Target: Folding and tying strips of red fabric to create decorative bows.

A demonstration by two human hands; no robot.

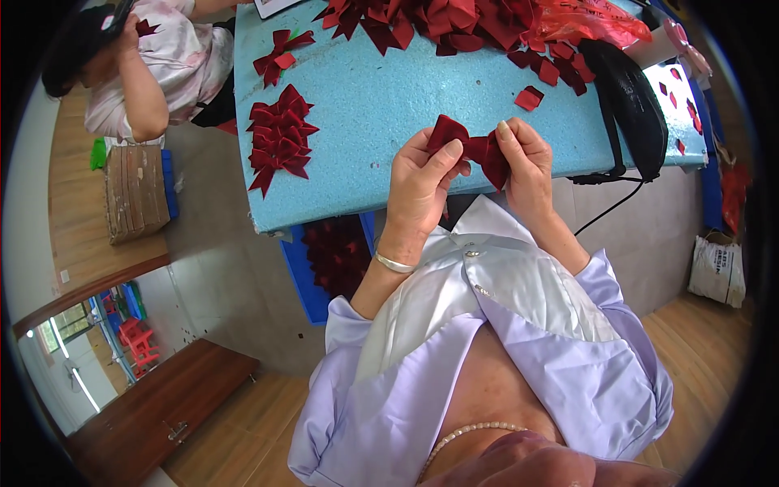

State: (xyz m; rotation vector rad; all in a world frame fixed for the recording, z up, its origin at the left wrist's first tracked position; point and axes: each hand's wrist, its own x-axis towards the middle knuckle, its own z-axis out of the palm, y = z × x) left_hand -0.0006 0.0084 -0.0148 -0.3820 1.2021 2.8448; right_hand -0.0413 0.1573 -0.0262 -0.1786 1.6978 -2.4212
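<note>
A dark red velvet bow point(477, 148) is stretched between my two hands, just above the near edge of the blue table point(365, 174). My left hand point(423, 174) pinches its left loop between thumb and fingers. On the other side, my right hand point(527, 162) grips the right end, thumb on top. Left of my hands, a cluster of finished-looking red bows point(281, 136) lies stacked on the table. Beyond it rests a single bow point(280, 57). A small red velvet piece point(529, 98) sits beyond my right hand.
A large heap of red velvet pieces point(438, 20) covers the far side, beside a red plastic bag point(592, 23). A black bag point(625, 105) hangs over the right edge. Below the table stands a blue bin point(304, 280) of red pieces. Another person point(174, 69) sits at the far left.
</note>
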